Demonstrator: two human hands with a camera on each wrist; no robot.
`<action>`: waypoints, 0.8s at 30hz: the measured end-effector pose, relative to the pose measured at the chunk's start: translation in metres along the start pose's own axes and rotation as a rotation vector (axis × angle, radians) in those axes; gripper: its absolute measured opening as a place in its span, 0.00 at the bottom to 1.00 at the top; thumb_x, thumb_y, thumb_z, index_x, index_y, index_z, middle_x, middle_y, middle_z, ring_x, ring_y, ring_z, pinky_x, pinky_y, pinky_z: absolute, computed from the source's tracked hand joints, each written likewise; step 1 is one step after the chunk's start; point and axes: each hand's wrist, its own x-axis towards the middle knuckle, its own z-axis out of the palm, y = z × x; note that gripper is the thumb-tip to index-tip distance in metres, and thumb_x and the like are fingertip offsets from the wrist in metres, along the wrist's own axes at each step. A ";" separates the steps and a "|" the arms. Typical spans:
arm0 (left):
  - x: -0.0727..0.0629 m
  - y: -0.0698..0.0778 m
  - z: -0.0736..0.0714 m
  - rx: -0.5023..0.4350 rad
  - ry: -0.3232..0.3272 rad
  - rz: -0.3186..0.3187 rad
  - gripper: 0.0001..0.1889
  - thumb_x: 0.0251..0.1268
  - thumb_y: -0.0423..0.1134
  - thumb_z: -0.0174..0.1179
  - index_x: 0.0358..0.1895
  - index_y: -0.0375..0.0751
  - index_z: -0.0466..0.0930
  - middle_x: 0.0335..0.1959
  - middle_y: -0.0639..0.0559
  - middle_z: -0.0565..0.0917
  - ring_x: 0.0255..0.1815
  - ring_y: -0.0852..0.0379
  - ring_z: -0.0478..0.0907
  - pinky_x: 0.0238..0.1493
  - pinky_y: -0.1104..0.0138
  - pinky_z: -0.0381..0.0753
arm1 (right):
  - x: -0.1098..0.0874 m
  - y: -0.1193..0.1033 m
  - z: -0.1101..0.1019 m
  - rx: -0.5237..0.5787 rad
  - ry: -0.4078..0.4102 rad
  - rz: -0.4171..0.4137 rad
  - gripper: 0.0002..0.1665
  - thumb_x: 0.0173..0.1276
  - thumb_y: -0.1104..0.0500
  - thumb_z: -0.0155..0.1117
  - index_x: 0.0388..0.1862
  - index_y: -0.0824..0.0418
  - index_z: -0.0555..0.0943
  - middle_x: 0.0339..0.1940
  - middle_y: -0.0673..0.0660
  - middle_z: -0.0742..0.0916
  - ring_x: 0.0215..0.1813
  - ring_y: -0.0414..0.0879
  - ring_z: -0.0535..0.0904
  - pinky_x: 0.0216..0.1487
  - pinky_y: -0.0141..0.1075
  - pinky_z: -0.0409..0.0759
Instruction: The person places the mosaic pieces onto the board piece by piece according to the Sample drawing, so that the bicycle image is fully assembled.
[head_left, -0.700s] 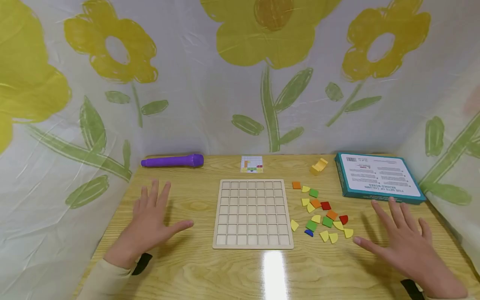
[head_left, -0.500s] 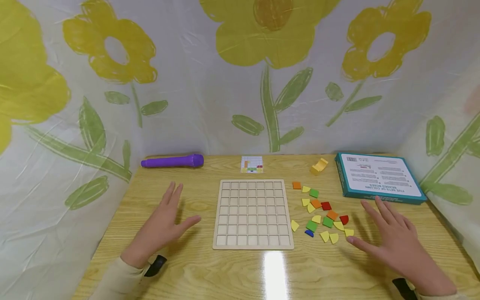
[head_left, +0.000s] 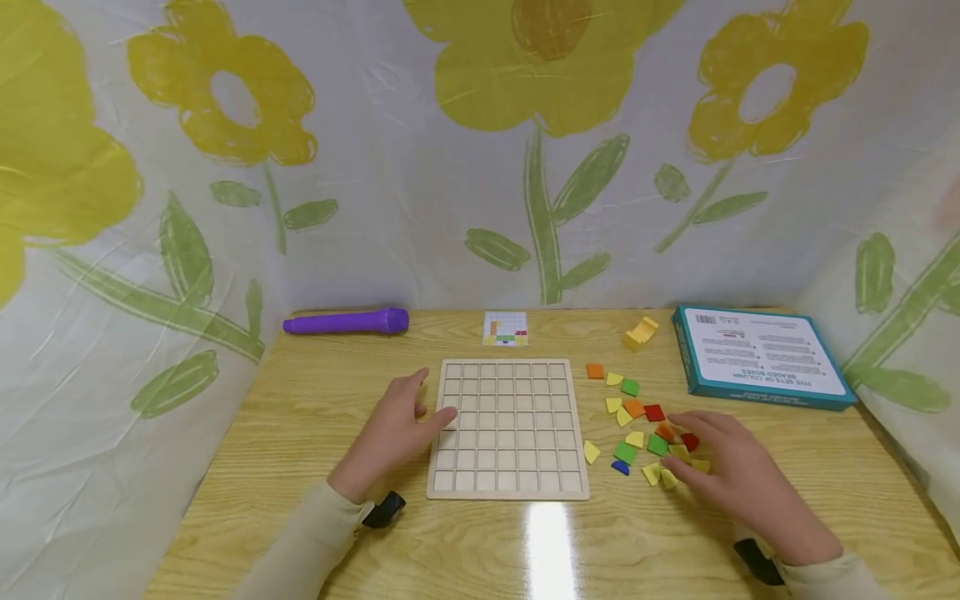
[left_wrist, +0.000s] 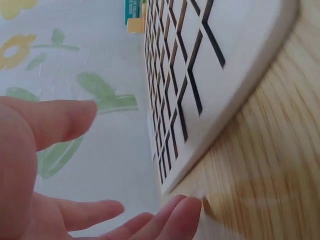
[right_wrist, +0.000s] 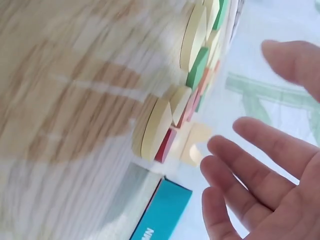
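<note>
A pale wooden grid board [head_left: 433,417] lies flat on the table. At its left edge is my left hand [head_left: 392,433], its thumb over the rim in the head view. The left wrist view shows that thumb apart from the fingers and nothing held. To the right of the board are scattered several small flat pieces, among them a red square [head_left: 654,412], a green square [head_left: 625,453], a blue half-round [head_left: 621,468] and a yellow quarter-round [head_left: 592,452]. My right hand [head_left: 742,479] hovers over the right side of these pieces, hiding some. Its fingers are spread and hold nothing in the right wrist view.
Behind the board lies a small pattern card [head_left: 506,328] with a coloured grid. A purple microphone-shaped stick [head_left: 345,322] lies at the back left. A yellow curved block [head_left: 640,333] and a teal-edged box [head_left: 765,354] are at the back right. Flower-printed sheeting [head_left: 420,208] encloses the table.
My left hand has moved right, from beside the board to its left edge, with fingers drawn closer together. My right hand has moved left over the pieces. The pieces look unmoved.
</note>
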 end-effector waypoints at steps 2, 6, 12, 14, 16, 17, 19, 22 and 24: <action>0.004 0.004 0.003 0.012 -0.001 -0.007 0.49 0.74 0.60 0.67 0.87 0.38 0.56 0.64 0.37 0.75 0.47 0.51 0.76 0.53 0.57 0.77 | 0.002 -0.001 0.003 -0.006 -0.006 0.004 0.34 0.67 0.45 0.80 0.66 0.60 0.86 0.65 0.65 0.86 0.67 0.66 0.80 0.63 0.67 0.81; 0.009 0.008 0.006 0.033 0.003 -0.023 0.47 0.75 0.57 0.67 0.86 0.36 0.59 0.55 0.38 0.76 0.39 0.54 0.74 0.46 0.61 0.75 | 0.005 -0.001 0.007 -0.014 0.001 -0.006 0.30 0.67 0.47 0.81 0.62 0.62 0.88 0.60 0.63 0.88 0.61 0.62 0.82 0.60 0.63 0.84; 0.013 0.010 0.009 0.050 0.009 -0.034 0.44 0.75 0.56 0.66 0.84 0.34 0.62 0.64 0.38 0.77 0.46 0.51 0.76 0.53 0.56 0.79 | 0.010 0.002 0.008 -0.002 0.003 -0.017 0.25 0.67 0.51 0.81 0.59 0.60 0.89 0.55 0.59 0.88 0.54 0.55 0.81 0.55 0.57 0.86; 0.014 0.010 0.009 0.066 0.018 -0.029 0.41 0.76 0.55 0.66 0.81 0.33 0.66 0.60 0.39 0.79 0.47 0.50 0.75 0.53 0.55 0.78 | 0.012 0.003 0.008 0.001 -0.002 -0.011 0.23 0.68 0.52 0.80 0.58 0.59 0.90 0.55 0.58 0.88 0.53 0.54 0.80 0.53 0.55 0.85; 0.016 0.009 0.010 0.082 0.025 -0.016 0.32 0.76 0.53 0.66 0.70 0.30 0.76 0.49 0.41 0.79 0.44 0.50 0.73 0.48 0.56 0.76 | 0.014 0.004 0.007 0.003 -0.013 -0.002 0.21 0.69 0.53 0.78 0.58 0.59 0.90 0.55 0.59 0.88 0.53 0.53 0.79 0.53 0.54 0.85; 0.017 0.009 0.010 0.089 0.027 -0.009 0.27 0.76 0.52 0.66 0.62 0.30 0.79 0.44 0.43 0.77 0.42 0.50 0.72 0.44 0.57 0.74 | 0.015 0.005 0.008 0.006 -0.019 0.005 0.20 0.69 0.54 0.77 0.57 0.59 0.90 0.55 0.59 0.88 0.52 0.53 0.79 0.53 0.53 0.85; 0.018 0.007 0.010 0.098 0.026 0.004 0.21 0.76 0.50 0.65 0.46 0.32 0.79 0.35 0.46 0.71 0.36 0.51 0.68 0.38 0.59 0.68 | 0.017 0.007 0.008 0.006 -0.027 0.015 0.19 0.70 0.56 0.76 0.58 0.60 0.90 0.55 0.59 0.89 0.53 0.54 0.79 0.54 0.54 0.85; 0.019 0.005 0.011 0.111 0.027 0.018 0.20 0.76 0.49 0.65 0.35 0.35 0.73 0.30 0.49 0.66 0.33 0.52 0.65 0.34 0.61 0.63 | 0.020 0.008 0.009 0.004 -0.036 0.024 0.18 0.71 0.57 0.75 0.58 0.60 0.90 0.55 0.60 0.89 0.54 0.55 0.79 0.56 0.56 0.86; 0.019 0.004 0.011 0.115 0.028 0.026 0.20 0.76 0.49 0.66 0.33 0.37 0.71 0.30 0.50 0.65 0.32 0.53 0.64 0.34 0.62 0.63 | 0.021 0.009 0.010 0.004 -0.038 0.024 0.18 0.71 0.58 0.75 0.58 0.61 0.90 0.55 0.61 0.89 0.54 0.57 0.80 0.56 0.58 0.86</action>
